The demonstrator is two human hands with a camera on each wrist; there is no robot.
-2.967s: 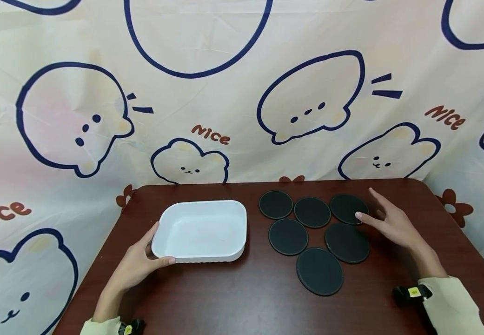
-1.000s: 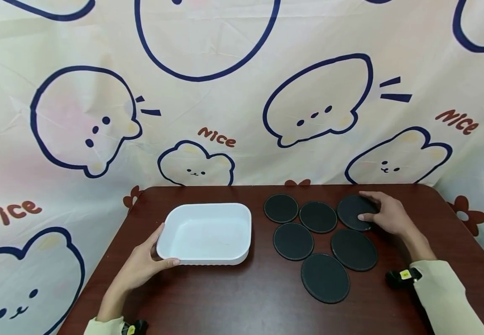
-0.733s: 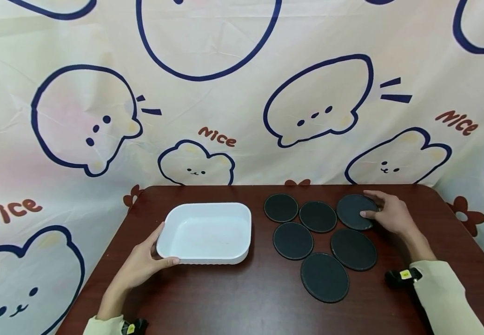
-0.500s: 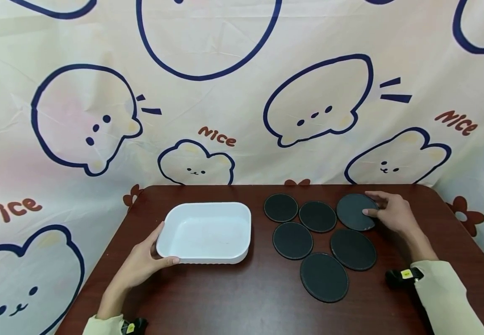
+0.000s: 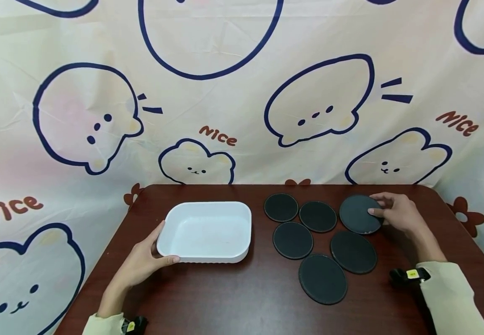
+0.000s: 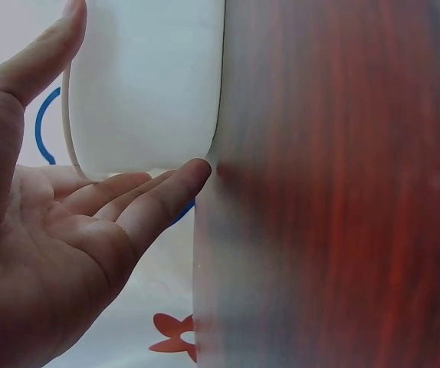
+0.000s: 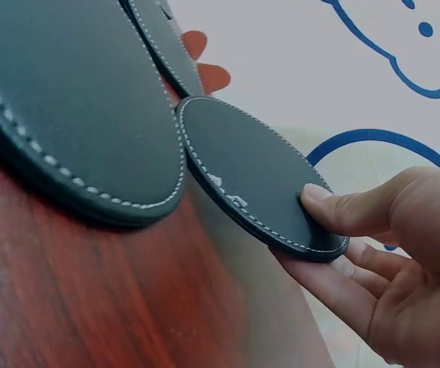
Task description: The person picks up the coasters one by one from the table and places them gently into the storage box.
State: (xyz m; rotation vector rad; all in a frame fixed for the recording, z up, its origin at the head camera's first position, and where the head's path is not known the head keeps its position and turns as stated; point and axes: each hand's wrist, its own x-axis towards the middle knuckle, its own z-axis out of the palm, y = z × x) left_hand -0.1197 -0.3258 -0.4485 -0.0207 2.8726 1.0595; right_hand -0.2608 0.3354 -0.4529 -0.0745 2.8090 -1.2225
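My right hand (image 5: 402,216) pinches a round black leather coaster (image 5: 356,216) at its right edge, near the back of the table. In the right wrist view the thumb lies on top of the pale-stitched coaster (image 7: 243,169) with the fingers underneath, and its held edge is raised. Its far edge is close against a larger neighbouring coaster (image 7: 74,107). At the left, my left hand (image 5: 139,265) holds the near left corner of a white rectangular box (image 5: 208,232), thumb on the front wall and fingers along the left end. Nothing lies inside the box.
Several more black coasters lie flat in a cluster: a small one (image 5: 281,207) at the back, a large one (image 5: 323,279) nearest the front. The dark brown table (image 5: 233,302) ends at a cartoon-print cloth (image 5: 242,102) hanging behind it.
The right hand came down onto the back right coaster, took hold of its edge, and has tilted it up and shifted it slightly right. The left hand stays on the white box.
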